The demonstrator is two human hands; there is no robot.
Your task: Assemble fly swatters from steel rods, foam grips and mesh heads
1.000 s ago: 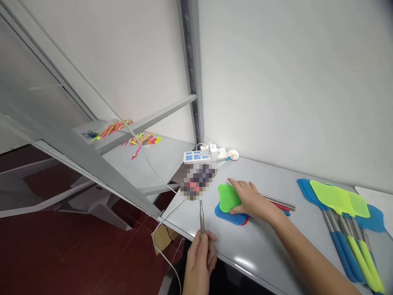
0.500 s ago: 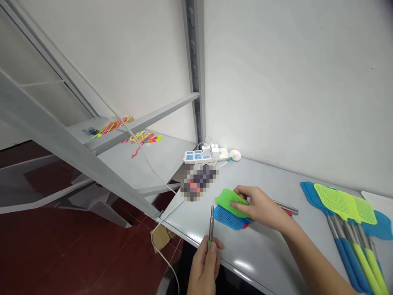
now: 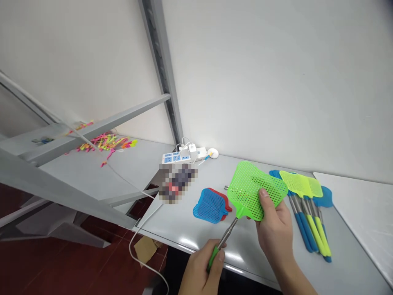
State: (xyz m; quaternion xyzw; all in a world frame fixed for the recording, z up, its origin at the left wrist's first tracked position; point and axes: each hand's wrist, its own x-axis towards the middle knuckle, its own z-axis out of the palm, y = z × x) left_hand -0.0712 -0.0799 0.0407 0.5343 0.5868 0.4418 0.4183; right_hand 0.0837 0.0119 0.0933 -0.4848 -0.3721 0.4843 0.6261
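Green fly swatter point(image 3: 254, 190): lifted above the counter point(image 3: 346, 254), long axis slanting up to the right, with the mesh head point(image 3: 256, 188) at the upper end and the steel shaft point(image 3: 229, 233) and green handle point(image 3: 213, 259) running down to the left.
Left grip: left hand point(image 3: 204, 272) closed around the green handle.
Right grip: right hand point(image 3: 274, 233) pinching the mesh head's lower edge, thumb on top.
Beside the swatter: blue swatter head point(image 3: 210, 205) lying on a red one point(image 3: 227, 205) to its left; stacked blue and yellow-green swatters point(image 3: 302, 205) to its right; power strip point(image 3: 181, 157) beyond, left.
Edges: the counter's front edge passes just under the left hand; the far edge meets a white wall point(image 3: 260, 82).
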